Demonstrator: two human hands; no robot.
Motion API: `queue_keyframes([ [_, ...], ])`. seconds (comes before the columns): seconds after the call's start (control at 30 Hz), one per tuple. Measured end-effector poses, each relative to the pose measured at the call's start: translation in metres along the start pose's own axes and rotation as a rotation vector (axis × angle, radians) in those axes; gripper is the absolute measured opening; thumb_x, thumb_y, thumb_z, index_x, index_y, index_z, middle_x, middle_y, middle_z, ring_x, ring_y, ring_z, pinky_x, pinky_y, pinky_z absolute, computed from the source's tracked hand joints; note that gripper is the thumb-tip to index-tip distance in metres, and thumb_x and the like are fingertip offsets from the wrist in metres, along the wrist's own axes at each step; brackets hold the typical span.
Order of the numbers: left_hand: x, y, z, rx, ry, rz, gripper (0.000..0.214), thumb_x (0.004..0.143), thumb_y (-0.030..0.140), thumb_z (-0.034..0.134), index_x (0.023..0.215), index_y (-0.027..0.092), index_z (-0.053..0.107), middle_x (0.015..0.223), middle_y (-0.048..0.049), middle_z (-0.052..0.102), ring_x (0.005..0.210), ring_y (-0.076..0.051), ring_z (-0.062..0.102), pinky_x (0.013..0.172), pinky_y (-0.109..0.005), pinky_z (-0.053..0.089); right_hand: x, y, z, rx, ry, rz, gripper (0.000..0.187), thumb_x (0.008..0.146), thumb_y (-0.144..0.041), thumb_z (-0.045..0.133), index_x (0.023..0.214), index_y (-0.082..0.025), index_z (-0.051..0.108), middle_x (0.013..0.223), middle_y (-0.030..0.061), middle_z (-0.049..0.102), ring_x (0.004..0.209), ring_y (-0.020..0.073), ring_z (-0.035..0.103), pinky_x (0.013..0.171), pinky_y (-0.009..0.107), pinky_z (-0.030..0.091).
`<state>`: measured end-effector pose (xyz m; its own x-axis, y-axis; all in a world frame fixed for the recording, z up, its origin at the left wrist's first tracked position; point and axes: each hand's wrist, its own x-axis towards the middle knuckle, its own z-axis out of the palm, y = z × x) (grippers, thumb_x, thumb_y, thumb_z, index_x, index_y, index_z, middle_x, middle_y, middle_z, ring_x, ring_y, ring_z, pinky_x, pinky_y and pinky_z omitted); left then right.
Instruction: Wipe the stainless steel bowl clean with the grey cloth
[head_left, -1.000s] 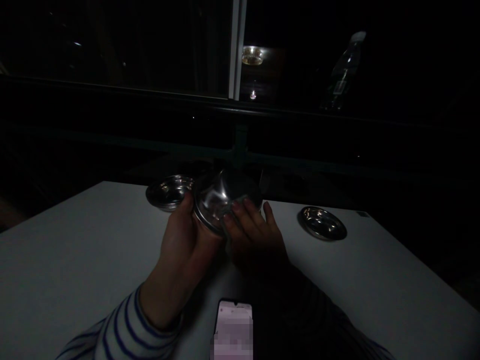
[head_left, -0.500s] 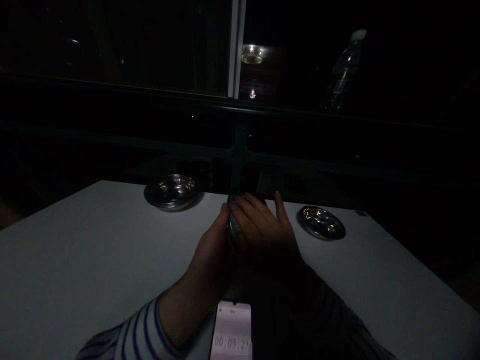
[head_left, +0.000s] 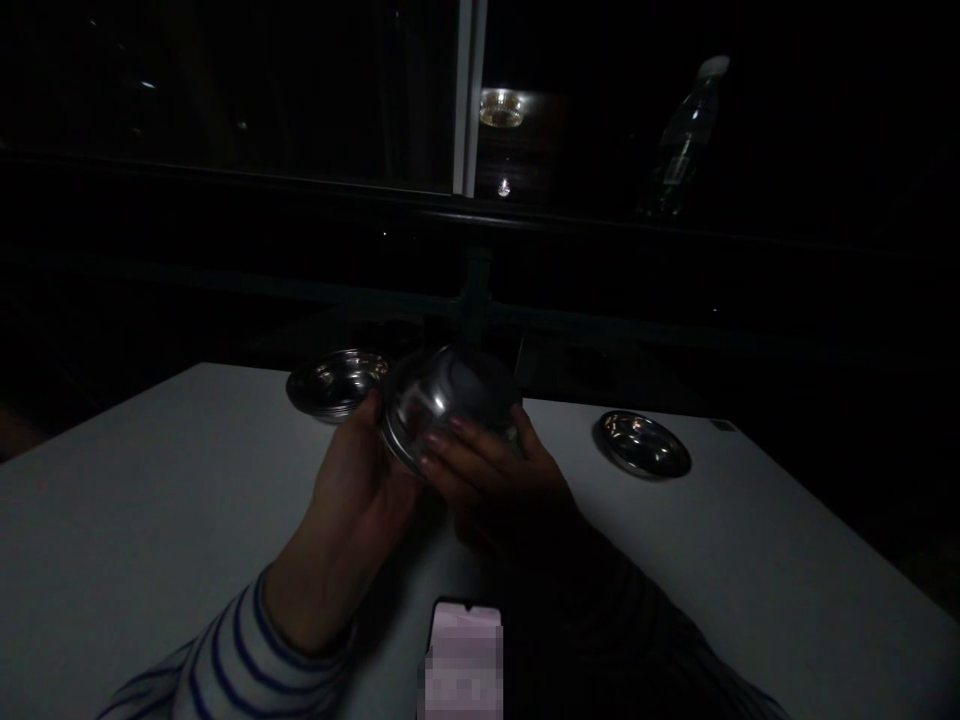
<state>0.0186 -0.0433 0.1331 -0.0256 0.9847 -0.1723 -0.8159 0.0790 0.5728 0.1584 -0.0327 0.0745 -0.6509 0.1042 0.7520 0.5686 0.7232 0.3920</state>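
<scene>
A shiny metal bowl (head_left: 457, 385) is held tilted above the table, its rounded outside facing up toward me. My left hand (head_left: 356, 480) grips its rim on the left, thumb on the edge and fingers beneath. Across the lower right of the bowl lie the fingers of my right hand (head_left: 502, 480), pressed against its outer surface. Just behind my left thumb stands a stack of metal bowls (head_left: 334, 390), partly hidden by the held one. A single metal bowl (head_left: 645, 445) rests on the right side of the table.
The white table (head_left: 187, 500) has its far edge just beyond the bowls. A phone (head_left: 465, 650) with a lit, partly blurred screen lies in front of me. Behind are a dark window with a pale frame (head_left: 469, 100) and a clear bottle (head_left: 682, 145). The room is very dim.
The held bowl has turned from mostly hidden between my hands to showing its rounded outside. My left hand has moved left with the rim, and my right hand has shifted slightly down.
</scene>
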Motion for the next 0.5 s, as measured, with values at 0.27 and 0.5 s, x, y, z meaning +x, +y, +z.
queue_keyframes([
  [0.27, -0.004, 0.004, 0.014, -0.054, -0.003, 0.019, 0.035, 0.086, 0.017, 0.030, 0.108, 0.012, 0.057, 0.084, -0.0083, 0.071, 0.080, -0.019, 0.065, 0.070, -0.029, 0.052, -0.011, 0.012, 0.002, -0.007, 0.179, 0.150, 0.038, 0.084, -0.021, 0.041, 0.121, -0.015, 0.044, 0.122, 0.0110, 0.053, 0.132, 0.0219, 0.024, 0.107, 0.050, 0.018],
  [0.5, -0.002, -0.006, 0.008, 0.070, -0.027, 0.101, 0.025, 0.082, 0.025, 0.043, 0.095, 0.019, 0.063, 0.084, -0.0064, 0.071, 0.089, -0.023, 0.064, 0.072, -0.032, 0.053, -0.013, 0.024, -0.007, 0.120, 0.168, 0.446, 0.054, 0.088, -0.019, 0.025, 0.140, -0.012, 0.016, 0.139, 0.0143, 0.035, 0.132, 0.0202, 0.027, 0.108, 0.046, 0.023],
])
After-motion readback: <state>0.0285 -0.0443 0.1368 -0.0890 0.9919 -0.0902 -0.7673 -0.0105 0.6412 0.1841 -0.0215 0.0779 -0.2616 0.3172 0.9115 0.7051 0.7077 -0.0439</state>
